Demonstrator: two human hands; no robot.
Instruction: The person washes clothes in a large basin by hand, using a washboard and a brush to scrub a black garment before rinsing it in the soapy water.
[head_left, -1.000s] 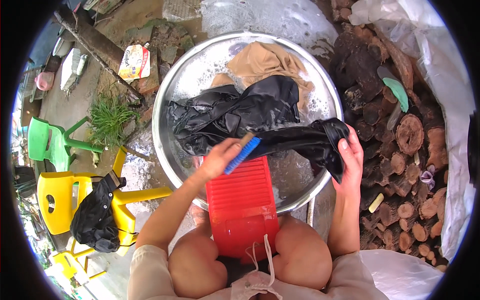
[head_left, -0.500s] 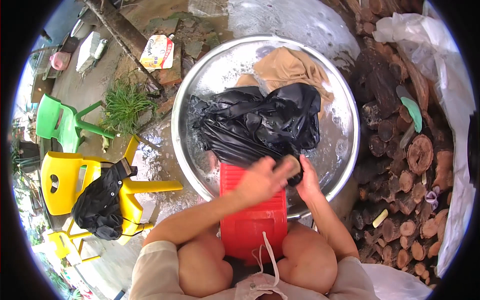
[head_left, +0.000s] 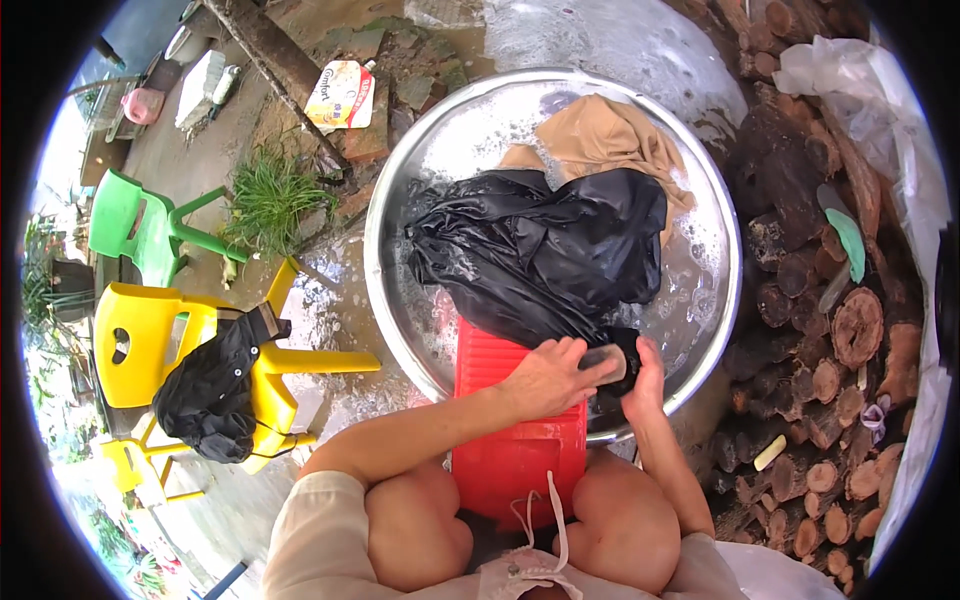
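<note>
My left hand (head_left: pixel 545 382) is closed around a small oval scrubbing brush (head_left: pixel 603 368), its tan-grey back showing and its underside hidden. The brush is against the bunched end of a wet black garment (head_left: pixel 520 245), over the top right corner of a red washboard (head_left: pixel 520 450). My right hand (head_left: pixel 645 382) grips that same end of the cloth from the right side. Most of the garment spreads across a round metal basin (head_left: pixel 728 260), lying partly over a tan cloth (head_left: pixel 610 135). The washboard leans from the basin to between my knees.
Stacked firewood (head_left: pixel 825 380) and white plastic sheeting (head_left: pixel 900 130) line the right. To the left stand a yellow chair (head_left: pixel 140 345) with a black garment (head_left: pixel 215 395) over it, and a green chair (head_left: pixel 150 235). A detergent pouch (head_left: pixel 340 95) lies beyond grass (head_left: pixel 275 200).
My left hand has drawn the brush toward me along the cloth. The right hand has come slightly nearer too, still gripping the garment. The whole view has shifted a little.
</note>
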